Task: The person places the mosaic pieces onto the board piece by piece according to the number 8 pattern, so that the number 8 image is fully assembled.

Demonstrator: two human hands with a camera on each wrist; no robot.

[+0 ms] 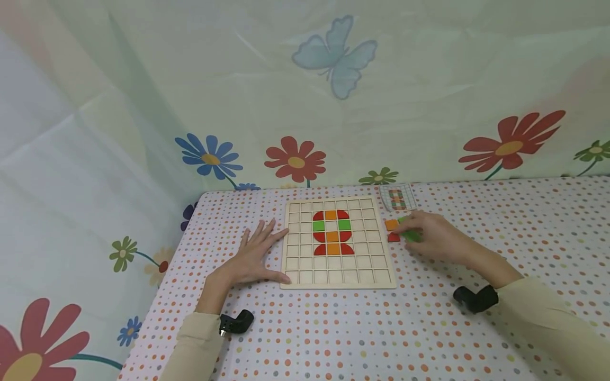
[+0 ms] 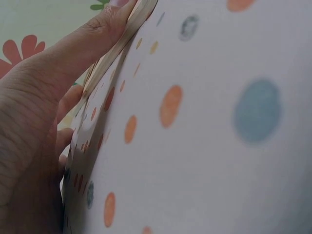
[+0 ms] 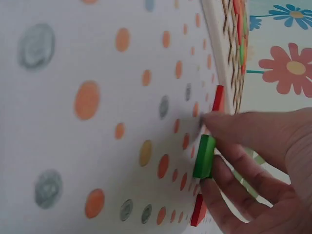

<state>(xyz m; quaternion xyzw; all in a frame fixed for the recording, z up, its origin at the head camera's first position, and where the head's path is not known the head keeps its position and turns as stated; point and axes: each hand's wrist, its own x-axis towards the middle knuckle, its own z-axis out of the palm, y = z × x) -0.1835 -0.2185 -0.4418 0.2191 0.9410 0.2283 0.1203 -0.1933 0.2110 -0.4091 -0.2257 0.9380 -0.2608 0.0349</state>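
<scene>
A square wooden grid board (image 1: 339, 275) lies on the table, with red, orange and green pieces set in its middle cells. My left hand (image 1: 252, 259) is spread along the board's left side, its thumb on the near left corner and its index fingertip at the left edge. To the right of the board, my right hand (image 1: 429, 235) reaches down among loose pieces. A green block (image 3: 204, 157) lies against its fingers, and a red piece (image 3: 219, 98) shows just beyond the thumb. Whether thumb and index finger pinch a piece is hidden. An orange square (image 1: 391, 225) lies beside the fingertips.
A small pattern card (image 1: 397, 197) with a coloured design lies behind the loose pieces. The dotted tablecloth (image 1: 333, 338) covers the table. Behind it rises a flowered cloth backdrop (image 1: 410, 132). Black wrist cameras (image 1: 476, 299) are worn on both wrists.
</scene>
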